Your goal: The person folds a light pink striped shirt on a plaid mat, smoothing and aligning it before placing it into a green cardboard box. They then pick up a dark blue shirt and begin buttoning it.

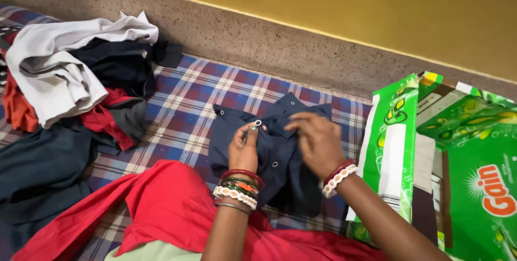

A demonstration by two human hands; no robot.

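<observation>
A dark navy garment point(280, 169) with small round metal snap buttons lies on a blue and red checked cloth point(188, 105) in front of me. My left hand point(244, 150) pinches the garment's edge at a snap button, fingers closed on the fabric. My right hand point(318, 140) grips the fabric just to the right, near the collar area. Both wrists wear red, white and green bangles.
A heap of clothes point(70, 72), white, navy, red and grey, sits at the left. Red fabric point(161, 207) covers my lap at the bottom. An open green cardboard box point(463, 175) stands at the right. A speckled stone ledge point(258, 40) and yellow wall run behind.
</observation>
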